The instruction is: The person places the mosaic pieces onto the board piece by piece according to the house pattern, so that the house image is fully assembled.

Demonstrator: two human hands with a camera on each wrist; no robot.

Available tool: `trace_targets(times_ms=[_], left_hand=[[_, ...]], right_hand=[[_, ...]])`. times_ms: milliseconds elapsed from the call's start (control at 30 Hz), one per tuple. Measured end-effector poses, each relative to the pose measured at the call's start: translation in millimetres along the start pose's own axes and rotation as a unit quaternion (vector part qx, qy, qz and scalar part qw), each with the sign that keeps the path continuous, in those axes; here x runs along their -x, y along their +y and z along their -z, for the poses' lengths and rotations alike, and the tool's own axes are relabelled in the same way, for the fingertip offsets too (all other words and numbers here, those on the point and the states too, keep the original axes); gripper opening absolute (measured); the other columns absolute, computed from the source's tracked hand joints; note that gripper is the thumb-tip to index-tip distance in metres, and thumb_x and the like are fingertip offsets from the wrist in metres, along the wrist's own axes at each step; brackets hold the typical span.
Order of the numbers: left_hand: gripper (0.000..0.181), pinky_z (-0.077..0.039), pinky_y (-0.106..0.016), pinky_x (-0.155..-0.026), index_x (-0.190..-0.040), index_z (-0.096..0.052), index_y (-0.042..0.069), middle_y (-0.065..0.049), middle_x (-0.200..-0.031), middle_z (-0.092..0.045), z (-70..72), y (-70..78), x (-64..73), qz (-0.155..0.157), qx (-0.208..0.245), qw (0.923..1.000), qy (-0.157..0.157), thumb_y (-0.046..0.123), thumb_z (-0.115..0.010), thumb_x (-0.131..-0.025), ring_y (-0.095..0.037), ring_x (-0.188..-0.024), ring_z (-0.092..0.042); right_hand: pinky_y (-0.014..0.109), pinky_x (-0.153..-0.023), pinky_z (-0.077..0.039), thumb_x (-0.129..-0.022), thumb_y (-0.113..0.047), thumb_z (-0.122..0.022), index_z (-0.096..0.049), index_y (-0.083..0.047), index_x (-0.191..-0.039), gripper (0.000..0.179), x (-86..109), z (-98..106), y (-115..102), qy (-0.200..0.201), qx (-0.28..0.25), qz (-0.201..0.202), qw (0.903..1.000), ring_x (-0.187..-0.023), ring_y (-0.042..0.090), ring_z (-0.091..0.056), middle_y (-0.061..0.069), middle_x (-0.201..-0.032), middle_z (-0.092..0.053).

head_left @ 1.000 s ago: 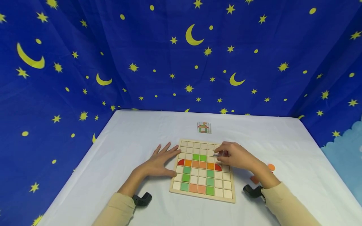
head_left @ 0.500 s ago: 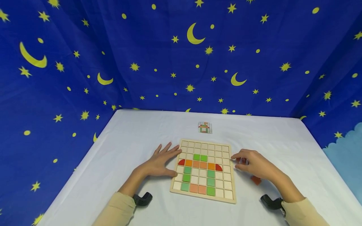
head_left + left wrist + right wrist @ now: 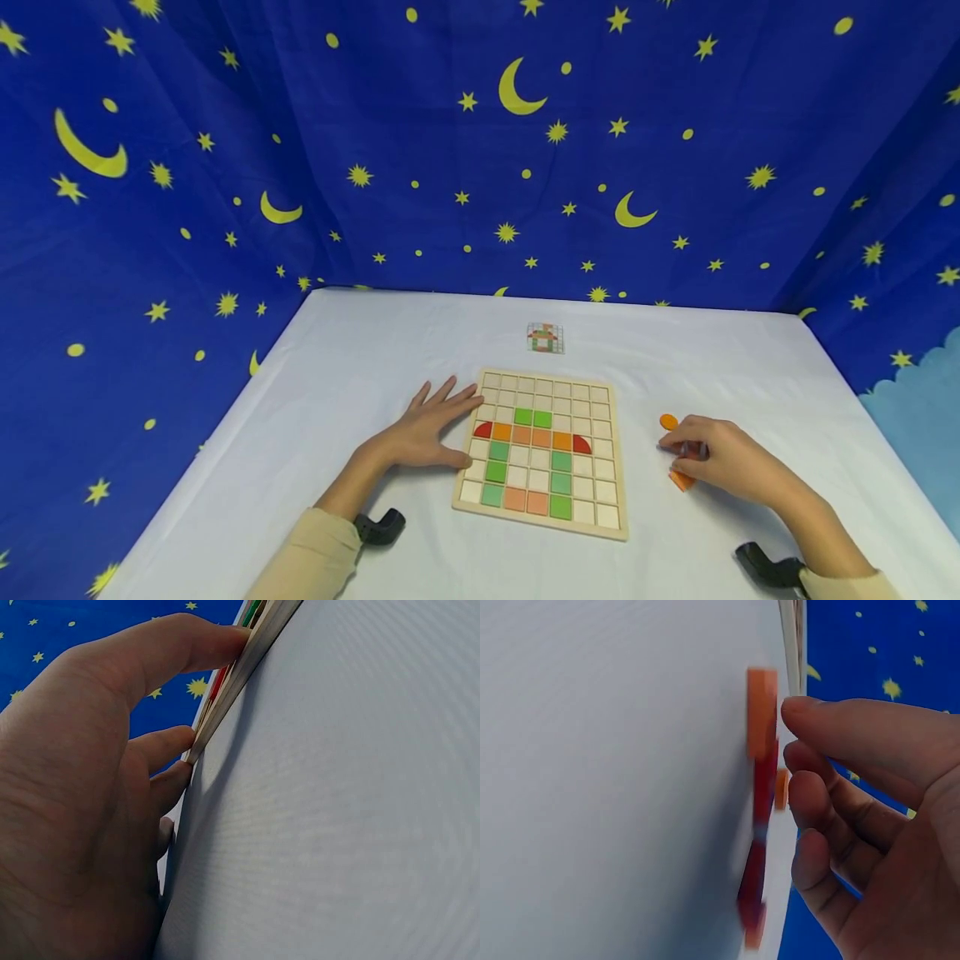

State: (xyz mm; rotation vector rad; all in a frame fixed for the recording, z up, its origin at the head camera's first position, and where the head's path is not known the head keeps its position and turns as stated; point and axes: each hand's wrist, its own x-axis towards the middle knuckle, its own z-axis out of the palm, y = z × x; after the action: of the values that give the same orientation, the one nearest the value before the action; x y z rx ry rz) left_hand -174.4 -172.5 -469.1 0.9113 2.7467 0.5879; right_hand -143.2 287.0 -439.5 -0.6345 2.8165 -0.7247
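Observation:
The wooden grid board [image 3: 622, 467] lies flat, its green, orange, salmon and red tiles laid out in several rows. My left hand [image 3: 418, 435] is spread at its left side; in the left wrist view its fingertips touch the board's edge [image 3: 238, 679]. To the right of the board, my right hand [image 3: 727, 458] hovers over a small group of loose pieces. An orange round piece [image 3: 668, 422] and an orange piece [image 3: 682, 481] peek out around it. In the right wrist view the fingers are bent and apart, holding nothing, beside an orange block [image 3: 761, 712] and red pieces [image 3: 765, 776].
A small pattern card [image 3: 545, 338] lies behind the board on the white tabletop [image 3: 390, 350]. A blue star-and-moon cloth [image 3: 420, 150] rises around the table's back and sides. Each wrist wears a black device [image 3: 381, 527].
My right hand has moved right and toward me, from above the board's right side to the loose pieces. My left hand stays at the board's edge. The tiles look unchanged.

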Motion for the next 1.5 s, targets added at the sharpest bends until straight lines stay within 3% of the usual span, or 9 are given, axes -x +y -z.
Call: trace_targets(times_ms=[367, 667, 1033, 1333, 1500], left_hand=[[0.094, 0.005, -0.051, -0.113, -0.153, -0.027, 0.028, 0.006, -0.159, -0.016, 0.4, -0.1, -1.1, 0.002, -0.005, 1.0000, -0.003, 0.064, -0.067, -0.075, -0.025, -0.146, 0.001], [0.095, 0.005, -0.051, -0.113, -0.153, -0.028, 0.027, 0.006, -0.159, -0.015, -0.2, -0.2, -0.6, 0.003, 0.000, 1.0000, -0.003, 0.064, -0.067, -0.075, -0.024, -0.146, 0.001], [0.095, 0.006, -0.050, -0.113, -0.153, -0.028, 0.027, 0.006, -0.159, -0.015, -0.3, -0.7, -1.1, 0.004, 0.001, 1.0000, -0.002, 0.065, -0.066, -0.075, -0.023, -0.146, 0.002], [0.095, 0.006, -0.049, -0.113, -0.153, -0.028, 0.028, 0.008, -0.159, -0.014, 0.2, -1.6, -0.4, 0.011, -0.004, 0.9999, -0.004, 0.065, -0.066, -0.074, -0.022, -0.146, 0.003], [0.095, 0.006, -0.050, -0.113, -0.153, -0.027, 0.028, 0.008, -0.159, -0.014, 1.1, -0.4, -0.4, 0.012, -0.003, 0.9999, -0.008, 0.065, -0.066, -0.075, -0.022, -0.146, 0.003]], right_hand=[[0.022, -0.059, -0.046, -0.082, -0.021, -0.077, -0.074, -0.025, -0.101, 0.020, 31.1, 8, 24, -0.016, -0.039, 0.003, 0.9991, -0.073, 0.005, -0.051, -0.013, -0.092, -0.062], [0.023, -0.060, -0.046, -0.080, -0.003, -0.073, -0.074, -0.024, -0.105, 0.033, 35.1, 4, 29, -0.003, -0.037, -0.005, 0.9993, -0.075, 0.006, -0.051, -0.012, -0.094, -0.062], [0.023, -0.056, -0.041, -0.081, -0.006, -0.071, -0.073, -0.021, -0.103, 0.026, 15.9, 0, 21, 0.030, 0.043, -0.049, 0.9974, -0.070, 0.010, -0.047, -0.010, -0.082, -0.055], [0.025, -0.060, -0.043, -0.083, 0.000, -0.066, -0.075, -0.023, -0.105, 0.033, -3.0, -8, 8, 0.039, 0.028, -0.016, 0.9987, -0.072, 0.009, -0.050, -0.010, -0.087, -0.056], [0.024, -0.055, -0.039, -0.084, -0.013, -0.070, -0.072, -0.023, -0.109, 0.027, -7.9, -14, -3, 0.016, -0.001, -0.022, 0.9996, -0.070, 0.009, -0.047, -0.007, -0.083, -0.052]])
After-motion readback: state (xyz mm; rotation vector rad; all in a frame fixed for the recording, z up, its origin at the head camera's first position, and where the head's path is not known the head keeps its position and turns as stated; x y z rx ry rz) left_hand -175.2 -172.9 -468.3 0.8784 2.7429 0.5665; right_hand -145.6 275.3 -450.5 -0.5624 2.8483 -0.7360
